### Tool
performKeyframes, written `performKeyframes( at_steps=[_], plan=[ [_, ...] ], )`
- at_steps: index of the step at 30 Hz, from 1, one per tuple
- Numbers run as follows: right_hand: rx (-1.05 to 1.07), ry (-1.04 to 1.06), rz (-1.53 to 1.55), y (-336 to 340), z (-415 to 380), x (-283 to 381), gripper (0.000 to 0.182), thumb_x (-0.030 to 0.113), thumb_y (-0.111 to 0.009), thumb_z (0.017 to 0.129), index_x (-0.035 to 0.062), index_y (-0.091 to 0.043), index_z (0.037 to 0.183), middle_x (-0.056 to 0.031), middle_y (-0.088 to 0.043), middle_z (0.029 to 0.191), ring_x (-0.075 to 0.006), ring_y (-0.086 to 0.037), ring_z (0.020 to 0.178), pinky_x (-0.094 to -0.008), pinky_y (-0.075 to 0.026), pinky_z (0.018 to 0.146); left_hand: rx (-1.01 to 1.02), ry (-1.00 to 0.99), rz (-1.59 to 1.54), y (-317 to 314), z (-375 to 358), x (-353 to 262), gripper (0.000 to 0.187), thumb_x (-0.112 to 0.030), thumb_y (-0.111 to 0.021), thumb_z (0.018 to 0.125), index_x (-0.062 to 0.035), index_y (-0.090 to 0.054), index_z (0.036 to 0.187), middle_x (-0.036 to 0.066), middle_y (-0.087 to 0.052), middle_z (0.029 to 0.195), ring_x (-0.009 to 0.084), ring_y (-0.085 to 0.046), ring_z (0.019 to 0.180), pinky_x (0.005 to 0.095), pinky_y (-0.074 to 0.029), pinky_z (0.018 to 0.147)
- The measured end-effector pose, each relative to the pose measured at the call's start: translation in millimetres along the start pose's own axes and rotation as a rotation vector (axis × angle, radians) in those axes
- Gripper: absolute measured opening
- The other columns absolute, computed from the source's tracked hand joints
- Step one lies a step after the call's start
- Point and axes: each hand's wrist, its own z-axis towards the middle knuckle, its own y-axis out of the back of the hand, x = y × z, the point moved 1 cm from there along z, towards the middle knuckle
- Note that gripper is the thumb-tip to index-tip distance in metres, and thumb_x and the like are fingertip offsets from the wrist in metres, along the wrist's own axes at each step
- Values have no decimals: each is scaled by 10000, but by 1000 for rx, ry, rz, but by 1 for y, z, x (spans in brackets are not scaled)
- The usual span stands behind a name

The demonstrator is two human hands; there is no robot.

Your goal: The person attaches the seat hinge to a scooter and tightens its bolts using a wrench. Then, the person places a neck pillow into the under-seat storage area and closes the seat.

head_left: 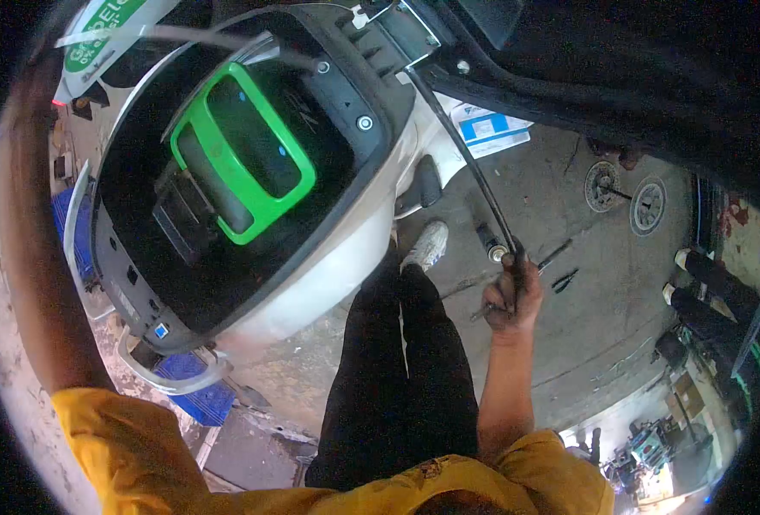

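Person in a yellow shirt is standing beside a white scooter point(346, 266) with the seat swung up. Right hand point(511, 296) is wrapping tight around the lower end of a long dark rod point(466, 163), fingers closed fully on it; the rod is running diagonally up from the hand to the scooter's rear body, near the seat hinge area. Left arm is stretching up along the left edge of the view; the left hand itself is going out of view near the top, so can't tell its grip. The open under-seat compartment point(139, 163) is showing a black tub lining, and sitting in it is a bright green frame or handle piece point(247, 150) around a dark block, probably a battery pack, tilted toward the front of the tub. A pale cable point(191, 36) is crossing over the top rim of the compartment. Blue crates point(200, 395) are sitting on the floor just beside the scooter's lower edge; contents not readable. On the concrete floor near the right hand, small hand tools point(560, 266) are lying loose, and two round disc-like parts point(629, 197) are lying further off. A white shoe point(427, 247) is planting on the floor just below the scooter body.
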Motion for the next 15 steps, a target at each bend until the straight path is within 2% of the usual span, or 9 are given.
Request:
performKeyframes(
  at_steps=[1,2,4,5,7,8,10,13,15],
  plan=[
    [131,-111,115,12,4,-4,234,273,-566,963,108,-561,1128,-70,-662,808,-57,-316,372,-254,-269,354,-13,-7,-78,-14,11,10,207,-258,-498,1000,-60,-506,1059,81,-537,909,140,-488,712,251,-451,580],
    [125,-113,116,2,0,-7,234,273,-566,963,108,-561,1128,-70,-662,808,-57,-316,372,-254,-269,354,-26,-20,-146,-32,17,20,201,-266,-502,999,-66,-518,1012,69,-531,860,129,-474,663,248,-442,554],
    [-53,56,24,-21,-11,-8,238,275,-546,977,88,-556,1126,-75,-658,816,-54,-309,356,-240,-253,342,-43,-40,-236,-61,27,37,219,-282,-511,995,-79,-540,920,47,-519,762,106,-444,566,242,-423,501],
    [-63,60,21,-21,-12,-9,238,275,-546,977,88,-556,1126,-75,-658,816,-54,-309,356,-240,-253,342,-42,-31,-242,-83,25,44,219,-282,-511,995,-79,-540,920,47,-519,762,106,-444,566,242,-423,501],
    [-52,251,-117,-21,-16,-9,239,266,-508,999,58,-553,1108,-82,-655,828,-51,-282,330,-229,-242,326,-235,-148,-297,-119,20,56,117,-167,-476,998,-80,-495,922,39,-491,766,70,-391,529,181,-349,432],
    [-64,252,-121,-19,-17,-8,239,266,-508,999,58,-553,1108,-82,-655,828,-51,-282,330,-229,-242,326,-277,-89,-428,-93,61,82,125,-151,-451,999,-79,-452,896,35,-460,766,87,-376,530,199,-365,448],
    [104,50,136,-13,-17,-5,259,252,-493,1005,32,-552,1128,-89,-656,835,-63,-271,314,-235,-252,317,-261,-47,-428,-96,76,96,121,-137,-439,995,-79,-436,889,35,-449,760,95,-381,538,211,-370,451],
    [59,-17,244,-9,-18,-5,267,233,-478,1008,31,-551,1167,-79,-646,787,-79,-283,315,-251,-256,306,-224,13,-418,-98,93,116,118,-108,-414,987,-79,-405,873,35,-428,746,112,-390,554,236,-378,459],
    [144,89,134,-19,-19,-11,291,243,-461,1016,18,-557,1174,-80,-658,838,-59,-289,322,-230,-237,307,-209,43,-374,-101,99,130,112,-69,-406,956,-84,-410,845,32,-430,715,113,-372,515,247,-370,450]
  ],
)
